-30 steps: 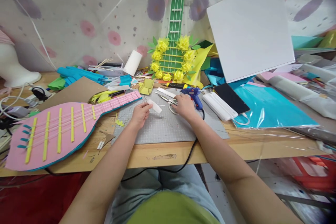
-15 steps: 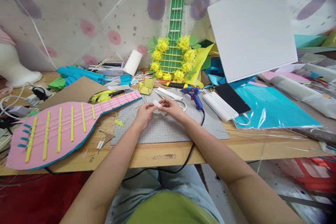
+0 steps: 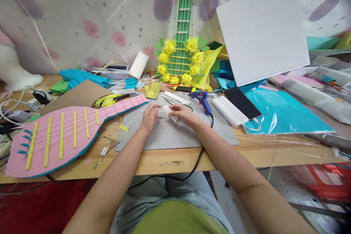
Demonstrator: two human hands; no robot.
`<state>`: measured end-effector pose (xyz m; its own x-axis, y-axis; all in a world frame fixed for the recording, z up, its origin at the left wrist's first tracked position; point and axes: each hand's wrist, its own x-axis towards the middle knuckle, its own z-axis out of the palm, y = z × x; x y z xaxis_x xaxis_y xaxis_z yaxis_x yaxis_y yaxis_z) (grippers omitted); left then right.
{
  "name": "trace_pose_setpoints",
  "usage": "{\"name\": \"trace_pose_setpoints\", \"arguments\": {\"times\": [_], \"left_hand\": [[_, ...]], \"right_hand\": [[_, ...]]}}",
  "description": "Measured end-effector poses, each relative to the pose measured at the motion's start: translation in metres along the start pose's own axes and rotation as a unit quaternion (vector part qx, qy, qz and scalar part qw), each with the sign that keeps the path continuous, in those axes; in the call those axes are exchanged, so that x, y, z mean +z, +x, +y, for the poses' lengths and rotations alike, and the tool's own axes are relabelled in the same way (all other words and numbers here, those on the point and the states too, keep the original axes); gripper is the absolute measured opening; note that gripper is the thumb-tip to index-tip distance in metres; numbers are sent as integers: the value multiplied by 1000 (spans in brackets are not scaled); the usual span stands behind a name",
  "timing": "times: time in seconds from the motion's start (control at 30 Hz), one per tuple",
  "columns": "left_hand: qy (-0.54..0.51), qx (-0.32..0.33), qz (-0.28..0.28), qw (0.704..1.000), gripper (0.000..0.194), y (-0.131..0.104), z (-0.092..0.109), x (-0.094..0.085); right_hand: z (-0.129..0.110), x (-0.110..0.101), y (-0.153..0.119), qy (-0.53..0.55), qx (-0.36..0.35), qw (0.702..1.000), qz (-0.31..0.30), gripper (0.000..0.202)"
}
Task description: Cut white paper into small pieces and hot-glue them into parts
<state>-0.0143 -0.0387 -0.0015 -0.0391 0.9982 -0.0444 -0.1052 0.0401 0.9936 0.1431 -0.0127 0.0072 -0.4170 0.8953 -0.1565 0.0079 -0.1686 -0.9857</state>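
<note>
My right hand [image 3: 183, 113] pinches a small white strip [image 3: 171, 113], which looks like paper or card, above the grey cutting mat [image 3: 164, 140]. To its left, my left hand [image 3: 150, 118] has thumb and fingertips together, apart from the strip. Whatever those fingers hold, if anything, is too small to make out. Behind my right hand lie scissors [image 3: 191, 107], partly covered by it. A blue hot glue gun [image 3: 202, 101] rests on the mat's right side, its black cord running toward my lap.
At left lies a pink paper lute-like instrument [image 3: 68, 128] with yellow bars. A green one [image 3: 183, 18] with yellow flowers stands behind. To the right are a white power bank-like block [image 3: 229, 111], a black phone-like slab [image 3: 242, 103], turquoise sheets [image 3: 285, 113] and a white board [image 3: 264, 31].
My hands have moved apart. The left has let go of the white strip and shifted slightly left, while the right keeps the strip and has moved slightly right.
</note>
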Motion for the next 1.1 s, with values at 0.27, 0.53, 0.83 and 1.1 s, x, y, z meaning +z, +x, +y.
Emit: {"name": "trace_pose_setpoints", "arguments": {"times": [0.27, 0.53, 0.83, 1.1], "left_hand": [[9, -32, -90, 995, 30, -4, 5, 1], [0, -41, -125, 991, 38, -4, 3, -1], [4, -24, -117, 993, 41, -3, 1, -2], [2, -5, -114, 994, 41, -4, 2, -2]], "right_hand": [[0, -1, -1, 25, -5, 1000, -6, 28], [2, -3, 0, 23, -12, 999, -23, 30], [4, -6, 1, 37, -18, 998, -44, 30], [2, -5, 0, 48, -4, 998, -44, 30]]}}
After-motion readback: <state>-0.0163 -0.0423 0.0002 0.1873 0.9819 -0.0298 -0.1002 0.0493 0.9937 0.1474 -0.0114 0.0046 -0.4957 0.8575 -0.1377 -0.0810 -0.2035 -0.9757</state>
